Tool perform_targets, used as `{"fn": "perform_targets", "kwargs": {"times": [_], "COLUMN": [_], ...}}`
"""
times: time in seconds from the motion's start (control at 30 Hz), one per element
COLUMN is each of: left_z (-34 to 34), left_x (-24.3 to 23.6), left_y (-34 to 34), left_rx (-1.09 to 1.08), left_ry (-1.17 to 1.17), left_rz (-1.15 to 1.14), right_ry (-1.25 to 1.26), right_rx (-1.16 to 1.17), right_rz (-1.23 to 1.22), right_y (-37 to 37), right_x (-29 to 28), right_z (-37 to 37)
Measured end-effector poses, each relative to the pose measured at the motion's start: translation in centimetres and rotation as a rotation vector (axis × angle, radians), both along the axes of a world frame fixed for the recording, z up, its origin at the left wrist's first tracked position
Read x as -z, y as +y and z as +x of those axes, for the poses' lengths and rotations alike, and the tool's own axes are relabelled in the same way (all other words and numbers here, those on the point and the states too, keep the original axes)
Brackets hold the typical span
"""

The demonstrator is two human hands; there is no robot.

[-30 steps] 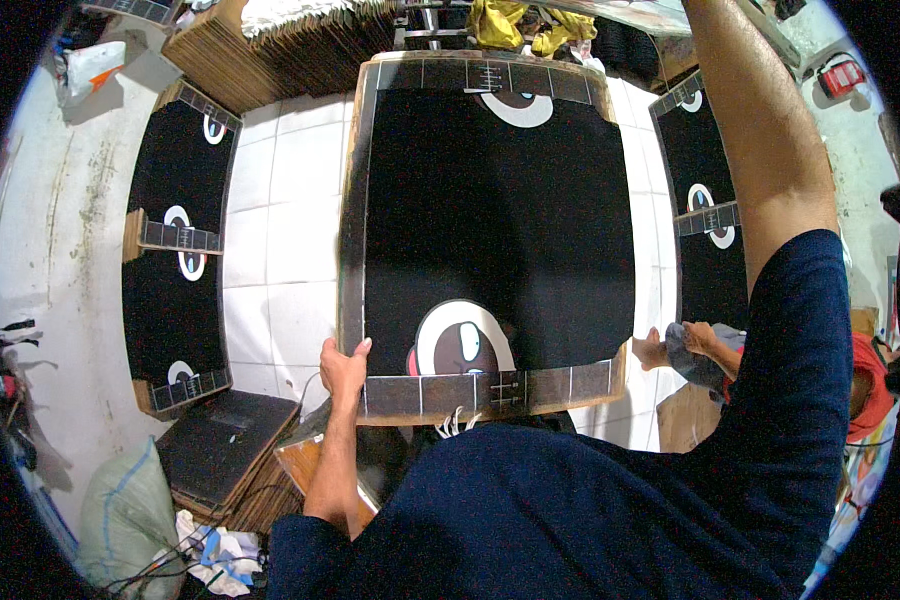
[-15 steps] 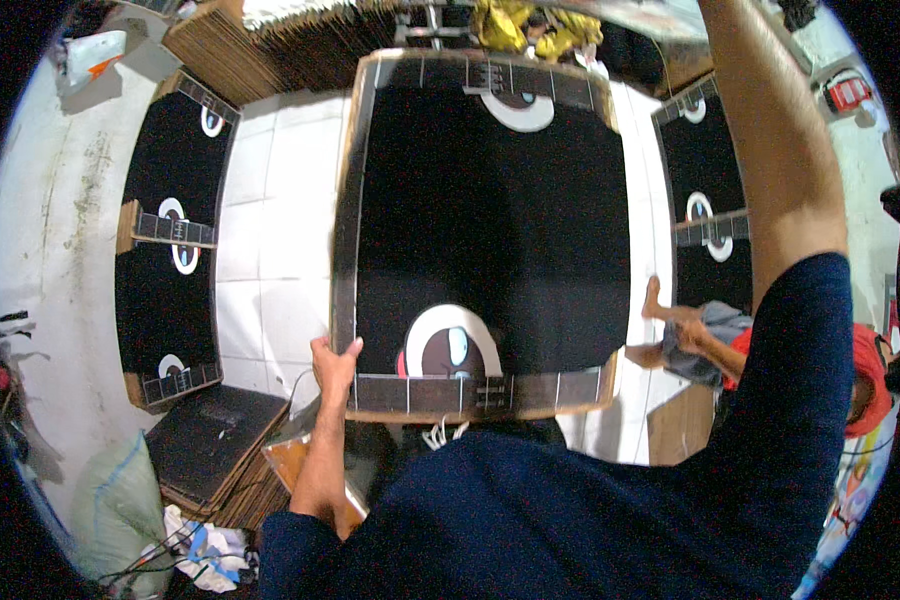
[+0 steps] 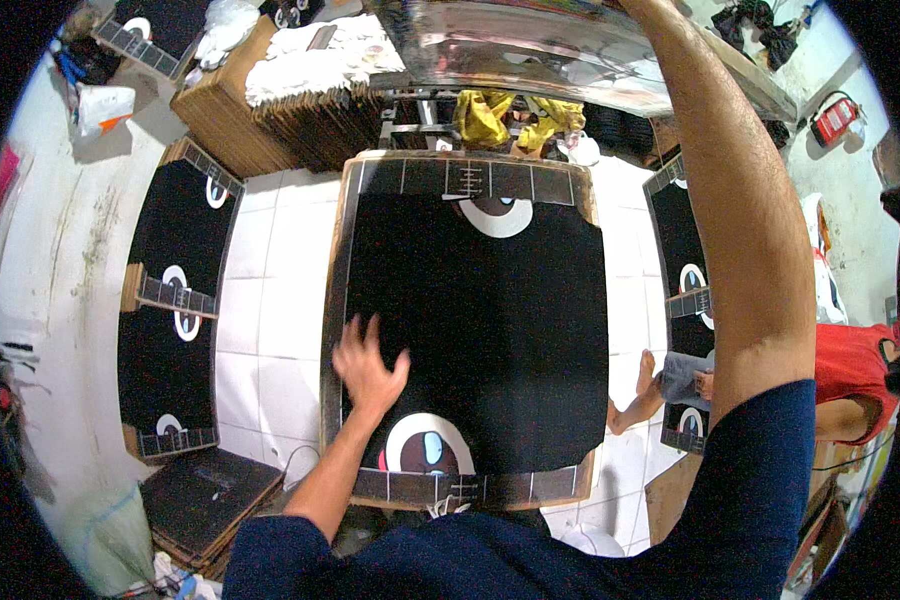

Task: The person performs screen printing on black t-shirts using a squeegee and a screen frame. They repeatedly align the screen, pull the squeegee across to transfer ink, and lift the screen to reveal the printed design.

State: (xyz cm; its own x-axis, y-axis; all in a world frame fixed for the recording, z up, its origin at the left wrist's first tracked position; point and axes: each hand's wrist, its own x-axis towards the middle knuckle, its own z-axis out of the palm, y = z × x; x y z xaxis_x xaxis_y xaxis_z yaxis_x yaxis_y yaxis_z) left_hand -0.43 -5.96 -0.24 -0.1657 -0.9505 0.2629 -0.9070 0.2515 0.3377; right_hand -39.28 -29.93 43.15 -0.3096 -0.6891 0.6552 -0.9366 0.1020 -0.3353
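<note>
A black sheet (image 3: 480, 300) with white-ringed eye prints (image 3: 410, 434) near and far lies on a wooden board with dark ruled end strips (image 3: 531, 180), directly below me. My left hand (image 3: 370, 365), slightly blurred, has its fingers spread over the sheet's left side; whether it touches the sheet I cannot tell. My right arm reaches up along the right side to the top edge, where a long silvery, reflective frame or panel (image 3: 510, 55) hangs beyond the board. My right hand is out of view there.
Similar printed boards stand at left (image 3: 170, 350) and right (image 3: 675, 240), with cardboard stacks (image 3: 220, 120), yellow cloth (image 3: 480, 117), a fire extinguisher (image 3: 830, 125) and dark boards (image 3: 205, 485) around. A co-worker in red (image 3: 850, 370) sits at right, a bare foot (image 3: 646, 385) near the board.
My left hand has let go of the board's near left edge and moved up and inward, fingers spreading. The view has shifted, showing more of the silvery panel at the top.
</note>
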Motion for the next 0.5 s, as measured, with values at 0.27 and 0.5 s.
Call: {"fn": "perform_targets", "kwargs": {"times": [0.27, 0.5], "left_z": [-22.9, -29.7], "left_x": [0.4, 2.8], "left_y": [-25.9, -31.1], "left_rx": [0.243, 0.133], "left_ry": [-0.121, -0.213], "left_rz": [0.129, 0.559], "right_ry": [0.006, 0.159], "right_rx": [-0.030, -0.029], "right_rz": [-0.008, -0.125], "right_y": [-1.9, -5.6], "right_x": [-1.2, -2.2], "right_z": [-1.3, -3.2]}}
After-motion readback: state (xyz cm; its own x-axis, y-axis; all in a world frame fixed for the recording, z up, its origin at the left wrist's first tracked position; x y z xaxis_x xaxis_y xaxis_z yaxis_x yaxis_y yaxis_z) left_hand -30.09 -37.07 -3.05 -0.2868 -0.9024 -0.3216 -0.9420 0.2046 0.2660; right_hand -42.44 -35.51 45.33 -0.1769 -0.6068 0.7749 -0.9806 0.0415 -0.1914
